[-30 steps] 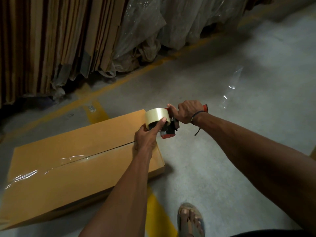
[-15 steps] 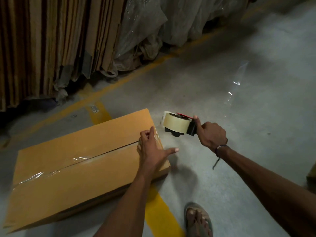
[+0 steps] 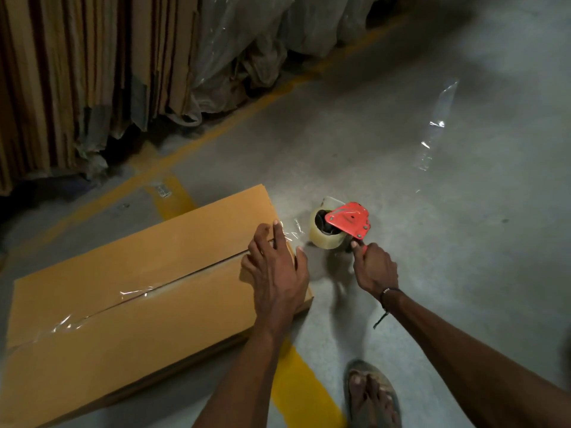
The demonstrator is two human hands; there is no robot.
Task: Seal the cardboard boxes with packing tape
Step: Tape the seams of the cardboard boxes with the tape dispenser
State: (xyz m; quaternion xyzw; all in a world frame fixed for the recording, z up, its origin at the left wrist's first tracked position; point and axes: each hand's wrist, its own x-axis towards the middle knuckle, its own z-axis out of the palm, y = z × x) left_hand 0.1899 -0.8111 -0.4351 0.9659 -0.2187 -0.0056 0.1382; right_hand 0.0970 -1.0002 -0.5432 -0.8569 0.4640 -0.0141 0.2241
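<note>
A flat brown cardboard box (image 3: 133,291) lies on the concrete floor, with clear tape shining along its centre seam. My left hand (image 3: 276,270) presses flat on the box's right end, fingers spread over the seam and the tape. My right hand (image 3: 374,268) grips the handle of a red tape dispenser (image 3: 347,222), which holds a roll of clear tape (image 3: 324,234) low beside the box's right edge. A short stretch of tape runs from the roll to the box edge.
Flattened cardboard sheets (image 3: 77,72) and plastic-wrapped bundles (image 3: 247,47) stand along the back. Yellow floor lines (image 3: 302,387) cross the concrete. A loose strip of clear tape (image 3: 435,125) lies on the floor at the right. My sandalled foot (image 3: 372,396) stands near the bottom.
My right hand has pulled the dispenser off the box end and down to its right. My left hand let go of the roll and now presses flat on the box.
</note>
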